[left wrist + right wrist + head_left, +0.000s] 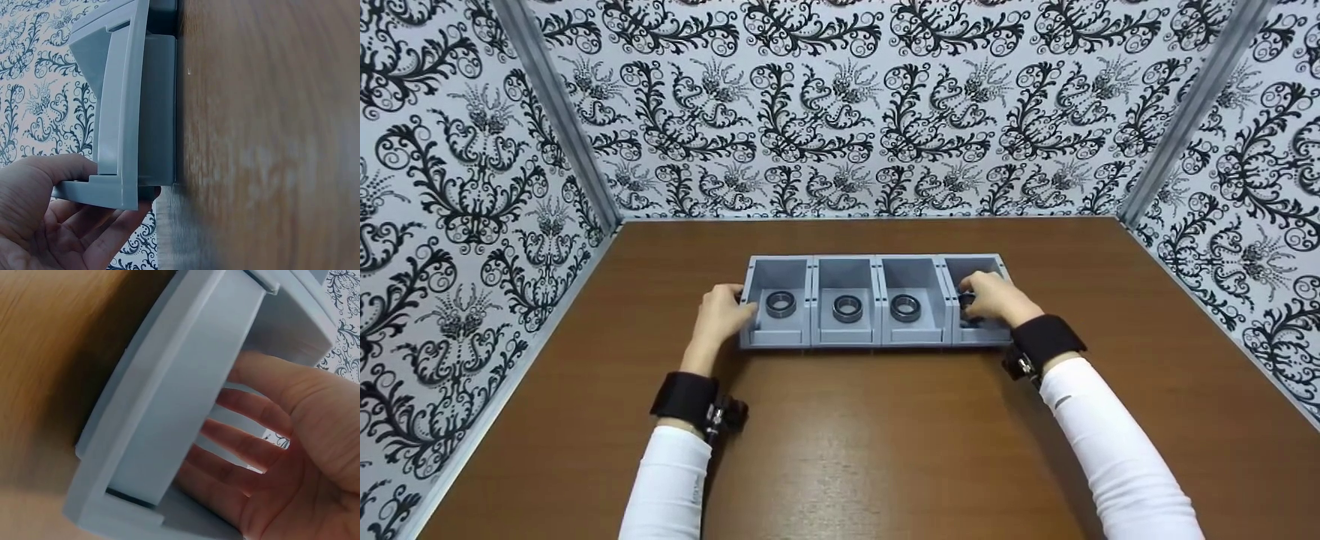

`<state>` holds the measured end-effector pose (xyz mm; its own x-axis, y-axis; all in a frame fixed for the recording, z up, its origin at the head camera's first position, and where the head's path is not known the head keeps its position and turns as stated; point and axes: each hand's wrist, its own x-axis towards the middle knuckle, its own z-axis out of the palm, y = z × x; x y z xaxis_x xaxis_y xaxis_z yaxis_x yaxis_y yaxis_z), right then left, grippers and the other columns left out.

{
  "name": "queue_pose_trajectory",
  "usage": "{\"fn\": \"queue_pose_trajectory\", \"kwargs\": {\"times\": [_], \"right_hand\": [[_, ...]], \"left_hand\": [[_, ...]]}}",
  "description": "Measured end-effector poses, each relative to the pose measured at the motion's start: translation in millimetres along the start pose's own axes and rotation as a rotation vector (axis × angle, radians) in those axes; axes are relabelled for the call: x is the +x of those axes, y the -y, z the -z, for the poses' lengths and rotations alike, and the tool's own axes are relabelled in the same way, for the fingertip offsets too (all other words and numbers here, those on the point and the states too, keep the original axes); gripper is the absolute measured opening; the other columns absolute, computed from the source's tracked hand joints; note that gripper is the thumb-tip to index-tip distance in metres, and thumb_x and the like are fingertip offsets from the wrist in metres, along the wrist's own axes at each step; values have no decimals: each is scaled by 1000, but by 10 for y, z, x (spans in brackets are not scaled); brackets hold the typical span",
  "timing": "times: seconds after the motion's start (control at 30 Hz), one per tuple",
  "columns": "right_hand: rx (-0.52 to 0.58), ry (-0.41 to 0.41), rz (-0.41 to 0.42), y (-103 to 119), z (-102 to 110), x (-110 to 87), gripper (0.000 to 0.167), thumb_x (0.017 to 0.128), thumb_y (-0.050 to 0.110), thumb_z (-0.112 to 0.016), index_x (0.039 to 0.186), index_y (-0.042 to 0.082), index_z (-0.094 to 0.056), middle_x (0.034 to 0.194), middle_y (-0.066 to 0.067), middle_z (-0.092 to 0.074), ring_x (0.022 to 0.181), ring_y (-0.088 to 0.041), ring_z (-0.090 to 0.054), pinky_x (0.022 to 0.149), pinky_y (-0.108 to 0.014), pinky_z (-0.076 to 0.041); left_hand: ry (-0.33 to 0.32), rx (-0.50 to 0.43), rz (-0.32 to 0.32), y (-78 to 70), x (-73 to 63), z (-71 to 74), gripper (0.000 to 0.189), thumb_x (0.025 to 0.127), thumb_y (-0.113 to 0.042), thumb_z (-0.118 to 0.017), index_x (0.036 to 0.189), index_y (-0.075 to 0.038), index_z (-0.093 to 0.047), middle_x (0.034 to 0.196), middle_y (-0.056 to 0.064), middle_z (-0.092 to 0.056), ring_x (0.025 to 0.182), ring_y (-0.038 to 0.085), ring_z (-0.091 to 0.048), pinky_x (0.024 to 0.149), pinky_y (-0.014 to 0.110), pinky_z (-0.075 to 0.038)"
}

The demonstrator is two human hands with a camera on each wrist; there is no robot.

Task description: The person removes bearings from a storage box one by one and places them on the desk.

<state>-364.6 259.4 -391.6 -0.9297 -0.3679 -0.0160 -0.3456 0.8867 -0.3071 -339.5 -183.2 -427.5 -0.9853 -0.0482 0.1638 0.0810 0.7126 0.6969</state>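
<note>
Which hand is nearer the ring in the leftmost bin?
Left. The left hand grips the leftmost bin, left of its ring; the right hand, farther right, reaches into the rightmost bin.

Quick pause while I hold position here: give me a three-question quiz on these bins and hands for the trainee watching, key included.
1. Count: how many dark rings show unobstructed in the head view?
2. True or false: the left hand is holding a ring.
3. Fill in: the right hand reaches into the ____ bin.

Key:
1. Three: one each in the leftmost bin, the second bin and the third bin.
2. False; it grips the leftmost bin's outer side wall.
3. Rightmost: the rightmost bin.
</note>
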Motion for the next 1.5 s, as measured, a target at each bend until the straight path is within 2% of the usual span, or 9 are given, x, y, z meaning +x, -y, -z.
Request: {"fn": "queue_pose_trajectory", "kwargs": {"times": [0.33,0.47,0.77,0.97,1.07,1.23,1.33,1.5], "right_hand": [[-32,6,15,-48,-75,64,50,75,0,-75,121,-17,-65,110,-32,-71,104,-49,-67,94,-58,-53],[-31,10,-3,-54,-84,72,51,76,0,-75,123,-18,-64,113,-33,-70,107,-49,-67,96,-59,-53],[-46,11,-50,-39,-99,94,53,80,4,-74,127,-16,-63,122,-35,-67,114,-53,-63,98,-62,-50],[-46,-6,-35,-6,-109,84,49,81,4,-73,125,-16,-64,120,-34,-69,110,-51,-66,95,-61,-52],[-45,-14,-28,5,-121,80,48,80,4,-74,124,-16,-65,119,-34,-69,109,-51,-67,95,-60,-52],[-28,-10,-36,-27,-137,94,49,79,0,-71,124,-16,-65,119,-35,-68,105,-49,-68,93,-59,-54],[-22,-23,-21,-84,-152,122,47,78,2,-71,122,-15,-66,114,-34,-70,99,-48,-69,87,-58,-56],[-16,-27,-13,-92,-151,125,46,78,5,-74,120,-12,-69,111,-32,-72,94,-47,-70,84,-57,-56]], "left_hand": [[34,-4,-2,-8,-6,-2,44,95,-9,-66,135,11,-64,128,30,-67,87,34,-67,80,47,-52],[26,1,-6,-12,-1,-1,44,95,-9,-67,133,11,-65,129,30,-67,93,36,-67,84,51,-53],[19,-3,-1,-4,11,4,42,94,-9,-66,131,11,-67,126,29,-69,91,34,-64,84,51,-53],[6,-1,-8,6,8,12,37,93,-8,-66,125,9,-71,114,26,-73,85,31,-61,80,49,-52],[7,-1,-3,8,3,10,39,93,-9,-66,127,9,-70,116,27,-72,84,31,-62,80,49,-52],[13,4,11,-3,-6,12,44,93,-10,-66,132,11,-66,125,29,-69,95,37,-66,88,53,-53],[5,10,11,-3,-5,10,42,93,-10,-66,130,9,-68,123,27,-70,100,39,-66,91,55,-52],[-4,12,5,6,-2,3,38,91,-10,-66,125,8,-71,116,26,-72,96,38,-65,88,54,-52]]}}
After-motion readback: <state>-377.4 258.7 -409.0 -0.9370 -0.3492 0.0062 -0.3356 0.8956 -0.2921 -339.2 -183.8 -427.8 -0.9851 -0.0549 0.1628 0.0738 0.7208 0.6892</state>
